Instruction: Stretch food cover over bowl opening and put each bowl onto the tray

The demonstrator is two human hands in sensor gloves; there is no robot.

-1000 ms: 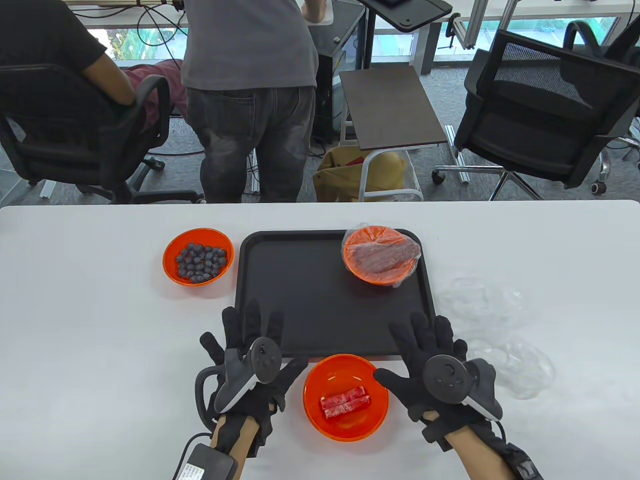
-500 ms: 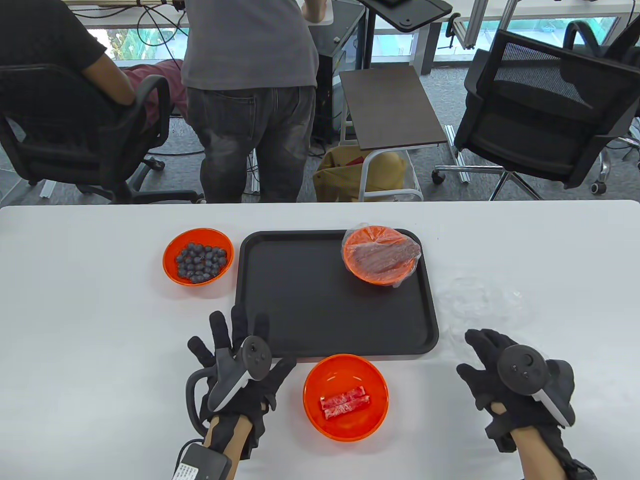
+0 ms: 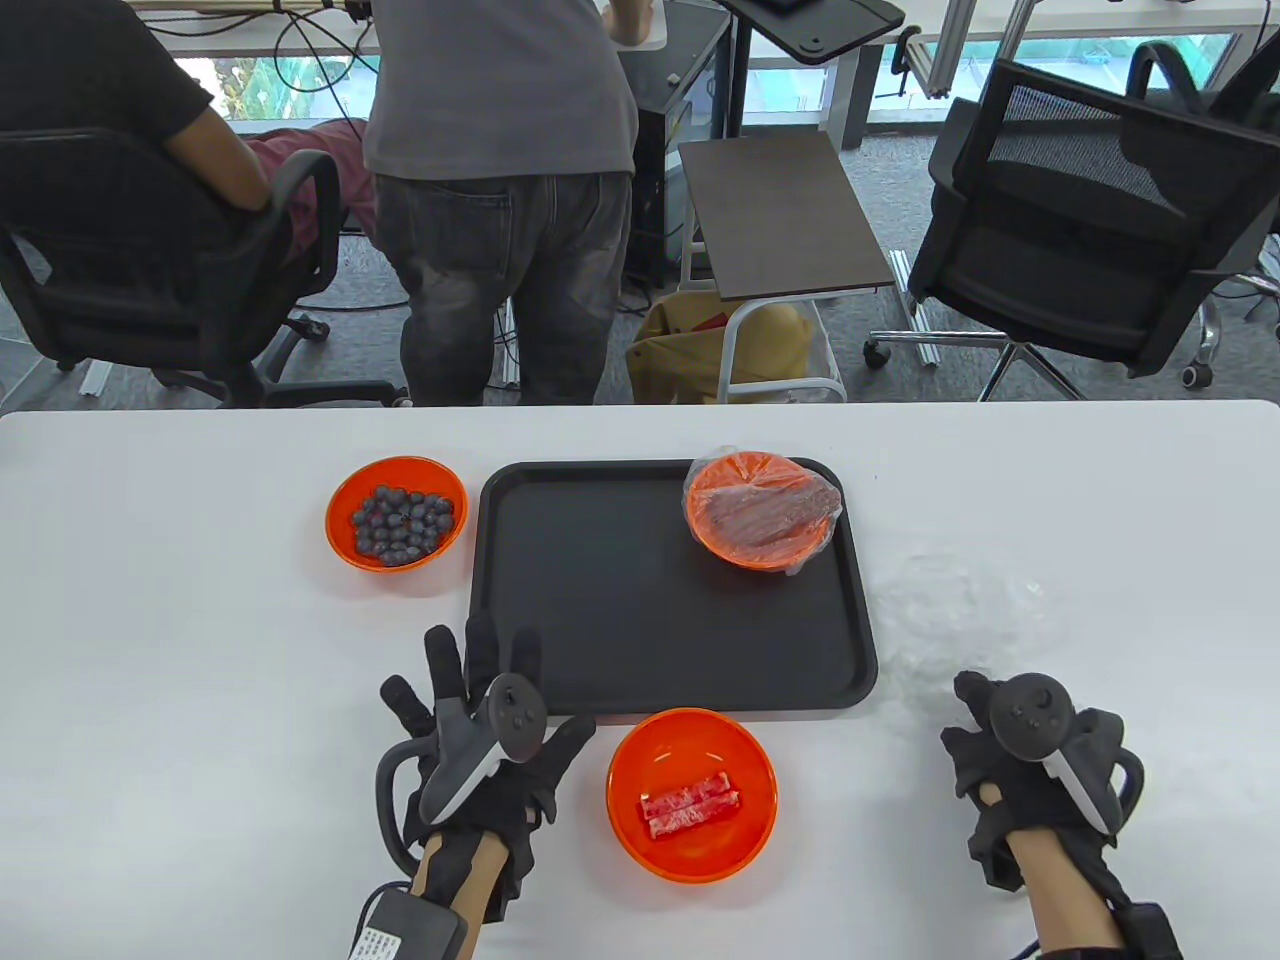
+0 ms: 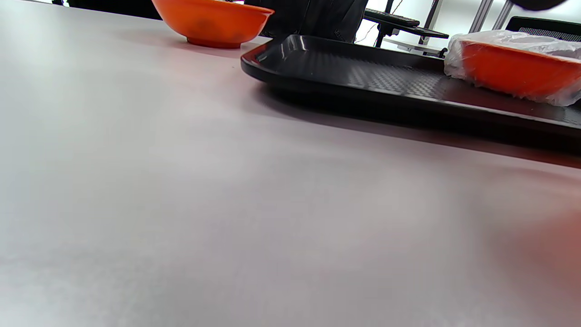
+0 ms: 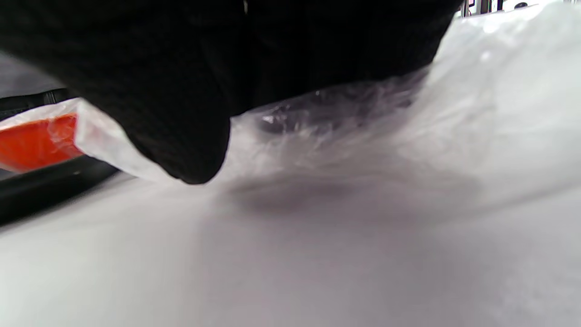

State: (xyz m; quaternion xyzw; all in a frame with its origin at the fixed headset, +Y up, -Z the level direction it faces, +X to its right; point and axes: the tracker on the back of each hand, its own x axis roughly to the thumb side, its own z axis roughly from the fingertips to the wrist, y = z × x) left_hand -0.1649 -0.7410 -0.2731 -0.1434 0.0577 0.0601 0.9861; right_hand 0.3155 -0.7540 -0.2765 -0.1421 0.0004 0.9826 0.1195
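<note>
An uncovered orange bowl of meat rolls sits on the table just in front of the black tray. On the tray's far right corner stands a bowl wrapped in a clear cover. A bowl of blueberries stands left of the tray, uncovered. My left hand lies flat on the table left of the meat-roll bowl, fingers spread. My right hand is right of the tray, its fingers curled down onto a crumpled clear food cover. Most of that cover is hidden under the hand in the table view.
Another loose clear cover lies on the table beyond my right hand. The left wrist view shows the tray's edge, the blueberry bowl and the covered bowl. Two people and office chairs are behind the table's far edge.
My right hand moved from beside the meat-roll bowl out to the right and curled its fingers onto the near clear cover. My left hand slid slightly left and back.
</note>
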